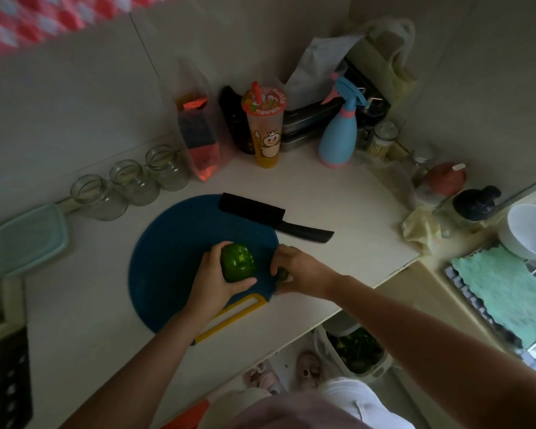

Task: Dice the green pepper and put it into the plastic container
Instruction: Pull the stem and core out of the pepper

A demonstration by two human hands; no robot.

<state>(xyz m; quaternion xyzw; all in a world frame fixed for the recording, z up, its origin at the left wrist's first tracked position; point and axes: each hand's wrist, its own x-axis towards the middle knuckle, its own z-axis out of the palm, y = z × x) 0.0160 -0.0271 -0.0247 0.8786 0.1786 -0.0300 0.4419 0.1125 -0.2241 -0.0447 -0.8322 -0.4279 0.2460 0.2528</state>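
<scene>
On the blue board (167, 258), my left hand (217, 283) grips the green pepper (238, 263). Just beside it, my right hand (297, 270) pinches a small green piece (281, 274). Beyond that hand lies the knife (276, 216); plastic container (28, 239) sits well left of the left hand.

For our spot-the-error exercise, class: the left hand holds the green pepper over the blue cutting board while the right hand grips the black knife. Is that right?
Not quite. The head view shows the black knife lying untouched at the far edge of the blue cutting board; the right hand pinches a small green piece instead. The left hand does hold the green pepper.
</scene>
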